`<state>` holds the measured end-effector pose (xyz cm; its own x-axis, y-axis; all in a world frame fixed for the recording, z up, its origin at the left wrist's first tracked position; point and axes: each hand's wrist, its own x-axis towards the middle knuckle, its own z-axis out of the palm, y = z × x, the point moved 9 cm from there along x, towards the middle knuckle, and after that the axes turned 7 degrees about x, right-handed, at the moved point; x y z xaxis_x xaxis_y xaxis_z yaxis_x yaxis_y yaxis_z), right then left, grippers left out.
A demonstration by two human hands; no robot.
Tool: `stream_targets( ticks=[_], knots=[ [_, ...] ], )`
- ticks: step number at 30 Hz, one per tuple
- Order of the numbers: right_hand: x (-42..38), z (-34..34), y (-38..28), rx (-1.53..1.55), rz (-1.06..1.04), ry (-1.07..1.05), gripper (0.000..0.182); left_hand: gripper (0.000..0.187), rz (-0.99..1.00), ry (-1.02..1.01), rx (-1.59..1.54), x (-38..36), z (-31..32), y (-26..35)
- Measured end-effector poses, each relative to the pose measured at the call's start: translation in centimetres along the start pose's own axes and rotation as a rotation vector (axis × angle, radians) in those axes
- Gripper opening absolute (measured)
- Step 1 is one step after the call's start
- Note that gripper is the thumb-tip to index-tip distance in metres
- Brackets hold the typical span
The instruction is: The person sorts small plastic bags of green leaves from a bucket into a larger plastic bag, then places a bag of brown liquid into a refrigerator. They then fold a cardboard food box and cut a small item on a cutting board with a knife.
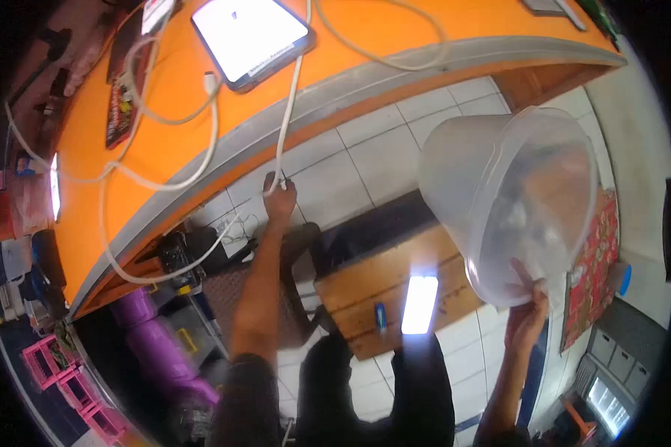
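My right hand point(528, 316) grips the rim of a large translucent plastic bucket point(455, 160), thumb outside and fingers showing through the wall. The bucket is tilted on its side in the air, its mouth turned to the right. My left hand point(279, 200) is closed on a white cable point(286, 123) just below the table edge. This cable runs up past a lit tablet or phone point(252, 41) on the orange table point(335, 89). What the cable's lower end looks like inside my fingers is hidden.
A glowing phone point(420, 304) and a small blue lighter-like object point(380, 316) lie on a low wooden bench point(350, 290). More white cable point(213, 138) loops over the table and hangs off its edge. Pink baskets point(74, 391) stand at the lower left; a red patterned mat point(590, 287) lies right.
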<state>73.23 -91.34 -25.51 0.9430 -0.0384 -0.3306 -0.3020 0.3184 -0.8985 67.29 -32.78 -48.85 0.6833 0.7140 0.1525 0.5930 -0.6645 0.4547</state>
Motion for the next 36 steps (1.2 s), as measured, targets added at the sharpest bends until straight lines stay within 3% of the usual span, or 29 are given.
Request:
stream_targets(
  ticks=[1,3,5,9,11,14,16,17,18,19,21,22,23,25,27,28,29,31,32,33,35,36],
  knots=[
    [1.1,0.7,0.8,-0.016,-0.022,-0.004,0.051,0.037,-0.001,0.012,0.002,2.2,-0.1,0.9],
    [3.4,1.5,3.5,-0.032,-0.026,-0.038,0.048,0.052,-0.046,-0.344,0.317,5.9,1.9,3.4],
    [4.8,2.8,5.4,-0.06,-0.037,-0.061,0.046,0.059,0.149,-0.359,0.603,10.1,7.2,0.4],
    [6.3,6.7,9.2,-0.104,-0.037,-0.092,0.04,0.057,0.127,-0.478,0.618,13.8,11.0,-1.8],
    [7.4,7.7,11.7,-0.278,0.029,-0.093,0.04,0.054,0.347,-0.223,0.687,13.6,14.4,-4.9],
    [8.4,9.6,14.3,-0.23,0.068,-0.055,0.031,0.054,0.388,-0.14,0.587,11.8,15.7,-6.1],
    [9.5,10.7,16.4,-0.208,0.129,-0.07,0.03,0.041,0.427,-0.175,0.718,12.2,18.1,-8.3],
    [10.0,10.9,17.9,-0.199,0.177,-0.087,0.029,0.034,0.684,0.177,0.64,10.3,16.4,-7.0],
    [10.3,12.0,18.0,-0.223,0.186,-0.101,0.03,0.04,0.337,-0.233,0.656,10.1,15.5,-6.4],
    [10.3,13.2,18.5,-0.234,0.211,-0.137,0.03,0.04,0.339,-0.244,0.664,8.9,14.4,-5.6],
    [11.3,14.2,20.4,-0.143,0.22,-0.173,0.025,0.046,0.466,0.022,0.598,8.5,7.8,-3.7],
    [11.9,15.2,21.1,-0.164,0.204,-0.204,0.024,0.05,0.357,-0.05,0.65,7.9,3.6,-1.5],
    [12.3,16.5,21.5,-0.185,0.185,-0.231,0.023,0.049,0.386,0.112,0.59,7.0,0.1,-1.1],
    [12.8,19.7,22.4,-0.23,0.184,-0.244,0.024,0.049,0.316,0.109,0.646,5.5,-5.3,-1.1],
    [13.0,24.9,23.4,-0.13,0.156,-0.275,0.029,0.05,0.369,0.242,0.752,3.7,-11.5,3.3],
    [13.4,27.4,24.0,-0.166,0.177,-0.33,0.031,0.048,0.402,0.209,0.573,3.3,-12.6,4.1],
    [13.7,30.2,24.7,-0.203,0.197,-0.39,0.034,0.048,0.403,0.212,0.589,3.1,-13.2,4.6],
    [14.6,35.4,26.0,-0.166,0.223,-0.4,0.033,0.051,0.305,0.119,0.45,3.9,-13.1,5.0],
    [15.9,39.5,25.5,-0.561,-0.317,-0.531,0.031,0.057,0.233,-0.024,0.535,4.8,-11.7,5.1],
    [14.8,43.6,26.5,-0.942,-0.88,-0.626,0.031,0.057,0.233,-0.021,0.546,5.5,-12.1,7.5],
    [17.1,45.2,27.4,-0.283,-0.169,-0.553,0.032,0.056,0.171,-0.269,0.451,6.6,-11.1,11.6],
    [16.6,46.2,29.8,-0.212,0.068,-0.611,0.032,0.056,0.17,-0.277,0.454,7.6,-9.7,10.7]
  ],
)
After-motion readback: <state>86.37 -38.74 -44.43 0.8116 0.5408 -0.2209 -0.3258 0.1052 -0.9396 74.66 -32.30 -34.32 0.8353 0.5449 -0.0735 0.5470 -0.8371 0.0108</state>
